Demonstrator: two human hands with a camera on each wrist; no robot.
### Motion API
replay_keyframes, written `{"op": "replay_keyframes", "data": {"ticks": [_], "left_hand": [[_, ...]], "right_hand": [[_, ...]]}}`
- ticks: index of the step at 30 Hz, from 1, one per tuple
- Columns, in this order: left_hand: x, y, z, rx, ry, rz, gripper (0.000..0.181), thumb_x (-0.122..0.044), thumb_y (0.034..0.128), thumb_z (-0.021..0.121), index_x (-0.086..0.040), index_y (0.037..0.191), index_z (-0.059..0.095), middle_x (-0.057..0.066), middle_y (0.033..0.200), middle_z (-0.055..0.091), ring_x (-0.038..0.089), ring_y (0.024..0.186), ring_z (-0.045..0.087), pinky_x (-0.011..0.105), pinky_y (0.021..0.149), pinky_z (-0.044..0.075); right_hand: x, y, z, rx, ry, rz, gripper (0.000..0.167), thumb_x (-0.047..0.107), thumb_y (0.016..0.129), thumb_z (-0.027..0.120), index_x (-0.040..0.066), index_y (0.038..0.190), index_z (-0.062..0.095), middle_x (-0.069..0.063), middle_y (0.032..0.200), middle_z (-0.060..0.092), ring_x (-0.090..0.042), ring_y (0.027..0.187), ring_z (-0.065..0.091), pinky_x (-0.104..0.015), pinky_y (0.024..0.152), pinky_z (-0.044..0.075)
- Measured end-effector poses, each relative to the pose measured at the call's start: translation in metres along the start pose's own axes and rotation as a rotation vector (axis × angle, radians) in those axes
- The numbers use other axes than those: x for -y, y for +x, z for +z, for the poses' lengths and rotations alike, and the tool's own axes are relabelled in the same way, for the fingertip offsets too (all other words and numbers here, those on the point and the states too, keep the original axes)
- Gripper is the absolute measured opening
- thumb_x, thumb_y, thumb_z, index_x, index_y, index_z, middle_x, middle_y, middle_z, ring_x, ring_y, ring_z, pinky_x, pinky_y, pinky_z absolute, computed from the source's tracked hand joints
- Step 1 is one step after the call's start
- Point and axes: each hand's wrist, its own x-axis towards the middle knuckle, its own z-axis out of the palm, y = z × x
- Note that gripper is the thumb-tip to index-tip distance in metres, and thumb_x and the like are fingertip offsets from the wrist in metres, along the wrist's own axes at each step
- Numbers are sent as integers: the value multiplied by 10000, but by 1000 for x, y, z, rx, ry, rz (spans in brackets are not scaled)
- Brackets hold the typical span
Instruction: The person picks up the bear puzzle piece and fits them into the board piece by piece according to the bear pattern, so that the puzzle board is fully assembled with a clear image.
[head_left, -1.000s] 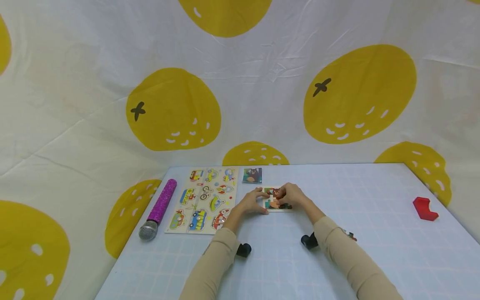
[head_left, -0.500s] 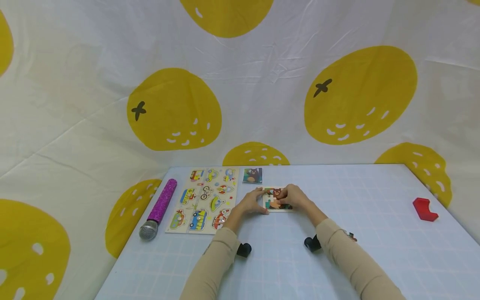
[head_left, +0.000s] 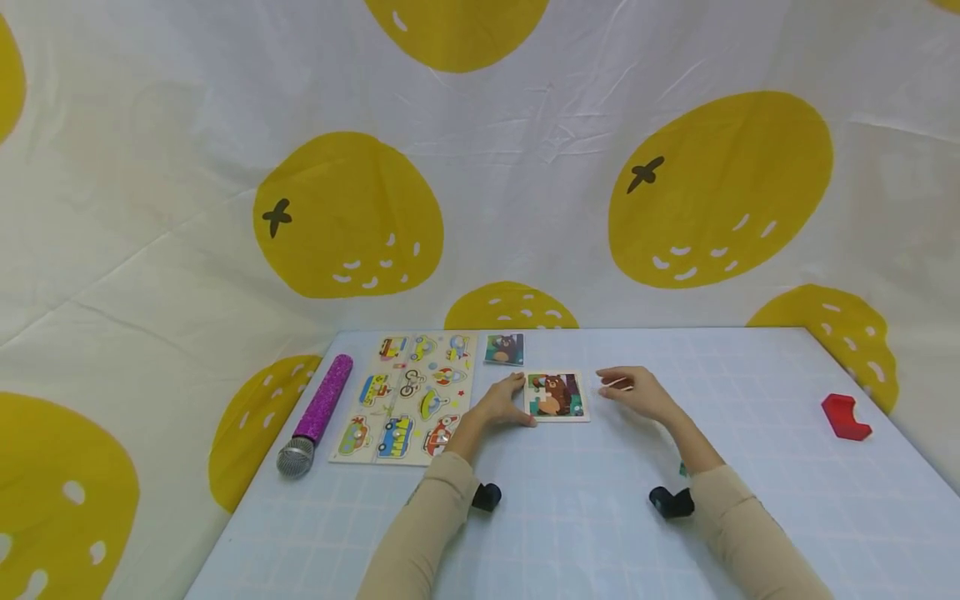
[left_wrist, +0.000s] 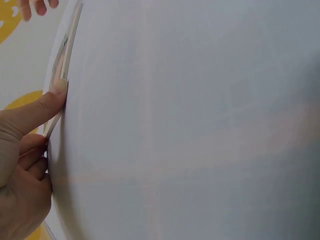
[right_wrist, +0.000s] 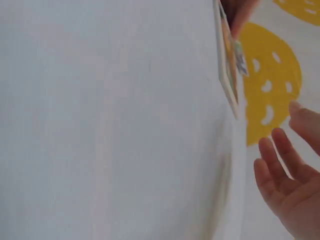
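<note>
A small bear jigsaw puzzle [head_left: 558, 395] in a pale frame lies flat on the table, with a light patch showing in the left part of its picture. My left hand [head_left: 498, 404] holds its left side; in the left wrist view the thumb [left_wrist: 45, 107] presses the near edge and the fingers bend at the corner. To the right of the puzzle, my right hand [head_left: 636, 392] is apart from it. Its fingers [right_wrist: 280, 165] are spread and loosely bent, with nothing held. Behind the puzzle lies a square bear picture card [head_left: 505, 349].
A wooden vehicle puzzle board [head_left: 408, 400] lies at the left, beside a purple glittery microphone [head_left: 318, 408]. A red notched block [head_left: 847, 417] is at the far right. Near my right sleeve, a small green piece [head_left: 683, 469] is mostly hidden.
My right hand has let go of the bear puzzle and moved right, uncovering the right part of its picture. The left hand has stayed at the puzzle's left side.
</note>
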Motion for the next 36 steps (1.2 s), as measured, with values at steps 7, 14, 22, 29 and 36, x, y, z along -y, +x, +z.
{"op": "replay_keyframes", "data": {"ticks": [7, 14, 22, 29, 36], "left_hand": [[0, 1, 1, 3, 6, 6, 865, -220, 710, 828, 9, 1415, 382, 100, 1527, 281, 282, 1419, 201, 407, 1153, 178], [1, 2, 1, 2, -12, 7, 861, -212, 706, 831, 9, 1411, 389, 102, 1526, 283, 284, 1418, 204, 406, 1153, 180], [1, 3, 2, 6, -18, -6, 867, -226, 708, 830, -4, 1418, 385, 88, 1531, 276, 271, 1423, 195, 405, 1153, 177], [1, 2, 2, 4, -10, -9, 861, -230, 710, 828, -9, 1417, 388, 88, 1530, 278, 267, 1424, 191, 401, 1155, 170], [0, 2, 1, 7, -22, -10, 865, -231, 708, 828, -7, 1417, 387, 90, 1531, 276, 271, 1424, 191, 412, 1154, 168]], "right_hand": [[-15, -52, -48, 7, -144, 143, 519, 197, 871, 672, -100, 1266, 512, -301, 1141, 587, -416, 1006, 569, -515, 826, 503], [-28, -86, -76, 93, -242, 245, 624, 308, 782, 759, -104, 1198, 544, -254, 1010, 603, -368, 911, 558, -499, 767, 501], [-41, -97, -72, 240, -263, 341, 447, 342, 705, 813, 41, 943, 584, -76, 866, 534, -240, 814, 491, -372, 679, 441], [-34, -100, -62, 226, -239, 299, 149, 116, 771, 740, 70, 751, 600, -7, 679, 521, -173, 674, 470, -296, 595, 378], [-26, -102, -59, 235, -243, 326, 258, 156, 700, 813, 62, 751, 578, -19, 687, 493, -178, 688, 458, -298, 595, 357]]}}
